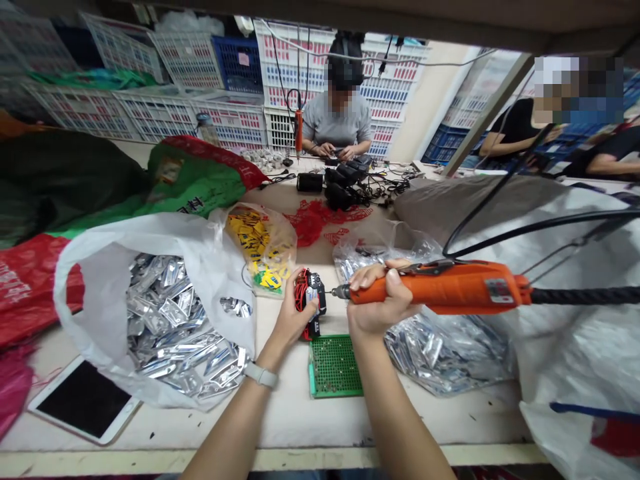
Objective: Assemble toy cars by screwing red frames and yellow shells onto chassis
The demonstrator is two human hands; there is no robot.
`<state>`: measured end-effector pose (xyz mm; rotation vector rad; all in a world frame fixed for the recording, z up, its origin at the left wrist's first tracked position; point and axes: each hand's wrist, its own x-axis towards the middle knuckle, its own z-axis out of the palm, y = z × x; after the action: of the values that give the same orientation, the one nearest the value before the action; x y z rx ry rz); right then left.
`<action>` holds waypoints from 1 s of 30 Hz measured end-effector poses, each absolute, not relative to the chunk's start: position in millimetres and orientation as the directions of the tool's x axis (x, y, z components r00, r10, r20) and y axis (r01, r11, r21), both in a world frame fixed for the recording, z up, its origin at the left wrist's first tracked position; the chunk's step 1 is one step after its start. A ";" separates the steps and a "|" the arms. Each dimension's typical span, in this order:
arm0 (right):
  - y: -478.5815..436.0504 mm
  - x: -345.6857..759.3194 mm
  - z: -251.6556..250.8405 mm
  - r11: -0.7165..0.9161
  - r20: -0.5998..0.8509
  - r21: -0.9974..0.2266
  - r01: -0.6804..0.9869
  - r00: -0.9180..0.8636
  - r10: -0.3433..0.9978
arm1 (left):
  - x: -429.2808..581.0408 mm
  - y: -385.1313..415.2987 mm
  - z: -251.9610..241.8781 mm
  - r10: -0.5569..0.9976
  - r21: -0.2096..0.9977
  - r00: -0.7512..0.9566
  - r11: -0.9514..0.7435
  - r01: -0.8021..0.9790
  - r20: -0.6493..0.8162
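Note:
My left hand (295, 313) is closed around a small black device with red wire (315, 297), whose exact kind I cannot make out. In my right hand (383, 297) lies an orange electric screwdriver (450, 287), held level with its bit pointing left. The bit's tip is at or very near the device's right side; contact is unclear. Below both hands rests a green perforated tray (335, 367) with small bits in its holes, partly hidden by my right forearm.
A white bag of metal plates (170, 313) stands left, beside a tablet (85, 400). Yellow pieces (250, 233) fill a clear bag behind. More metal parts lie in a plastic bag (445, 350) at right. The screwdriver's cable (585, 295) runs right. A person (340, 120) sits opposite.

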<state>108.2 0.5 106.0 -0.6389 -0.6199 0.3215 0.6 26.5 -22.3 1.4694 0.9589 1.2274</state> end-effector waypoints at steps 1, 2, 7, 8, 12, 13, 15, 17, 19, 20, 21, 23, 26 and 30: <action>1.0 107.0 104.9 0.764 0.430 -0.637 -0.100 0.777 0.460 | 0.4 26.5 -22.3 0.952 0.972 0.196 -0.236 -0.010 0.233; 1.4 105.8 103.8 0.765 0.425 -0.635 -0.107 0.778 0.462 | 0.2 26.5 -22.2 0.950 0.971 0.205 -0.239 -0.011 0.236; 4.0 100.2 97.4 0.755 0.410 -0.647 -0.109 0.784 0.466 | -0.1 26.9 -23.0 0.945 0.965 0.205 -0.261 -0.005 0.256; 4.5 99.2 96.0 0.748 0.405 -0.654 -0.109 0.785 0.469 | 0.1 27.0 -23.4 0.945 0.964 0.200 -0.264 -0.003 0.259; 5.3 96.1 91.8 0.726 0.386 -0.678 -0.118 0.783 0.488 | 0.5 27.6 -24.7 0.945 0.963 0.195 -0.269 0.001 0.264; 5.2 95.6 91.2 0.725 0.386 -0.679 -0.120 0.781 0.491 | 0.5 27.7 -24.9 0.944 0.963 0.196 -0.270 0.002 0.264; 5.1 95.0 90.5 0.729 0.393 -0.674 -0.120 0.778 0.491 | 0.2 27.8 -25.0 0.943 0.962 0.199 -0.272 0.003 0.266; 5.0 94.9 90.2 0.731 0.401 -0.672 -0.114 0.774 0.490 | -0.2 27.6 -25.1 0.942 0.962 0.202 -0.274 0.003 0.268; 5.1 95.0 89.9 0.726 0.404 -0.679 -0.107 0.772 0.491 | -0.5 27.3 -25.0 0.941 0.961 0.205 -0.275 0.001 0.269; 5.2 95.2 89.7 0.724 0.404 -0.682 -0.104 0.772 0.491 | -0.4 27.2 -24.9 0.941 0.962 0.205 -0.274 0.000 0.268; 5.3 95.4 89.4 0.722 0.402 -0.685 -0.102 0.773 0.491 | -0.2 27.2 -24.7 0.942 0.963 0.204 -0.270 0.000 0.265; 5.5 96.0 89.3 0.719 0.394 -0.688 -0.104 0.778 0.490 | 0.5 27.9 -24.1 0.947 0.966 0.199 -0.257 0.001 0.252; 4.9 98.5 90.8 0.721 0.381 -0.683 -0.116 0.786 0.487 | 0.6 29.3 -23.9 0.955 0.972 0.189 -0.235 0.006 0.229; -1.9 107.7 95.6 0.745 0.380 -0.652 -0.141 0.789 0.482 | -4.7 25.0 -25.7 0.955 0.974 0.198 -0.228 0.015 0.221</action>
<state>107.7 -1.9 95.6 -0.6459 -0.5678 0.3616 -4.7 25.0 -25.7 1.4887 0.9721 1.2035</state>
